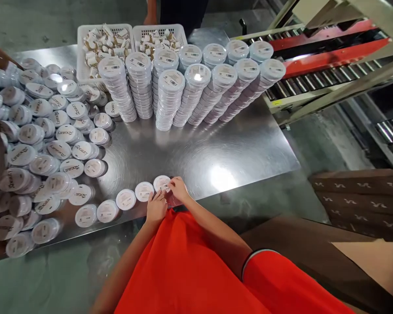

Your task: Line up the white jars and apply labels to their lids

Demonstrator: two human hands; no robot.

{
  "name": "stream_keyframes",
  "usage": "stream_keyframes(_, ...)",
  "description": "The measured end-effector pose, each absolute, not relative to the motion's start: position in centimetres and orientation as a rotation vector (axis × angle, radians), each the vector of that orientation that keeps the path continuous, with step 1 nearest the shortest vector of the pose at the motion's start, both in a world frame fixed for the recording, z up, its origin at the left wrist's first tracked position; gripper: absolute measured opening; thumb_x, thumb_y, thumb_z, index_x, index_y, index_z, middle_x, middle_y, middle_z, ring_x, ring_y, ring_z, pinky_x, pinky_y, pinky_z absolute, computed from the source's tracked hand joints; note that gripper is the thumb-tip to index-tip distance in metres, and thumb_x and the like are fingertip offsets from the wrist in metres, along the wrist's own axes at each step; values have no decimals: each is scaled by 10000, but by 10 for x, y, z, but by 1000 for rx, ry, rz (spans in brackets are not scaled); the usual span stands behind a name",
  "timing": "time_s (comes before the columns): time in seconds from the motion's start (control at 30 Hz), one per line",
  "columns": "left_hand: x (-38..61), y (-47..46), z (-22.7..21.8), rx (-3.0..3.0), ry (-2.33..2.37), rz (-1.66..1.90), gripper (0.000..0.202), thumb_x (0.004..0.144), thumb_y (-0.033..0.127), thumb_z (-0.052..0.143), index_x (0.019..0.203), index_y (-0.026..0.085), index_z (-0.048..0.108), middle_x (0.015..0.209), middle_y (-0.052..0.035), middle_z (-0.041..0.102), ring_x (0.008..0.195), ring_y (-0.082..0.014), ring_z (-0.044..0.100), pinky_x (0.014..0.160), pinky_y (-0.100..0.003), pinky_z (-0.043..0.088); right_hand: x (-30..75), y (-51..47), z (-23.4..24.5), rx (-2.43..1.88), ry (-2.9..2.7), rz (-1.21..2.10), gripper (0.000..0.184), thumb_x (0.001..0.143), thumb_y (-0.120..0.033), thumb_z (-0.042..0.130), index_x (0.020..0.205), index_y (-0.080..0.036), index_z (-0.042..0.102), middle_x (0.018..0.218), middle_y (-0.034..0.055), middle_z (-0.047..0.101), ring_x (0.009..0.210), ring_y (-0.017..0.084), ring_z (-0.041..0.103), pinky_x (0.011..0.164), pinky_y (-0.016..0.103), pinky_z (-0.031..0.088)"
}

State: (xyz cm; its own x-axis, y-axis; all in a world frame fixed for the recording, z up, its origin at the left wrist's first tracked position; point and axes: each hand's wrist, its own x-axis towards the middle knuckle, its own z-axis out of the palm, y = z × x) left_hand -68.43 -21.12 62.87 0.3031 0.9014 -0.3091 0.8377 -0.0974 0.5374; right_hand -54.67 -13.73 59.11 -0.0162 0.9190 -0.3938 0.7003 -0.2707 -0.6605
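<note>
A round white jar point(161, 181) stands at the front edge of the metal table, its printed top facing up with a small barcode mark. My left hand point(156, 207) is closed against the near side of this jar, fingertips on its top. At its right side my right hand point(178, 189) has its thumb and fingers pinched together over the top; what is between them, if anything, is too small to make out. To the left, a row of like jars point(125, 199) runs along the edge, printed tops up.
Many loose white jars point(68, 133) cover the table's left side. Tall jar stacks point(171, 98) stand at the back, beside two white baskets point(79, 52) of small bottles. A roller conveyor point(324, 78) lies back right, brown cartons point(356, 200) at right. Another person point(183, 11) stands behind the table.
</note>
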Motion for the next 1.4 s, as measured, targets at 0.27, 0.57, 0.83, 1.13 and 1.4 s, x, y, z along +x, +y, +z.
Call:
stream_keyframes(0.27,-685,-212,627,1936,1536,146,298,891,130,466,1004,195,734,1402,-107,606,1383,-286,484,1184,-602,288,-551,-138,600,-2084,-1769,1087,161,863,-163,561,714,-185,620,963,44,578,727,119,529,668,244,425)
stream_keyframes(0.57,-684,-213,626,1929,1561,125,305,896,128,446,990,200,727,1410,-112,599,1378,-272,491,1189,-581,287,-556,-140,617,-2218,-1921,959,177,828,-335,707,804,-205,589,900,50,617,696,150,552,618,268,354)
stream_keyframes(0.83,-685,-213,627,1921,1552,119,248,905,168,477,955,209,717,1428,-97,587,1386,-279,476,1186,-589,275,-545,-120,603,-2125,-1901,1115,235,740,-321,767,845,-221,581,785,-12,617,678,146,528,617,252,345)
stream_keyframes(1.13,-706,-211,636,1365,1602,659,225,900,288,489,766,197,645,1112,-101,750,1059,-236,675,992,-425,485,-546,-145,617,-1953,-1571,1056,145,884,-282,531,950,-207,636,971,50,662,853,168,594,810,296,458)
stream_keyframes(1.4,-737,-241,653,785,1548,939,422,831,584,524,727,180,584,694,-13,633,667,-163,604,657,-294,520,-604,-204,654,-1379,-1343,1683,154,744,-258,590,889,-206,604,729,-37,589,650,127,556,638,249,477)
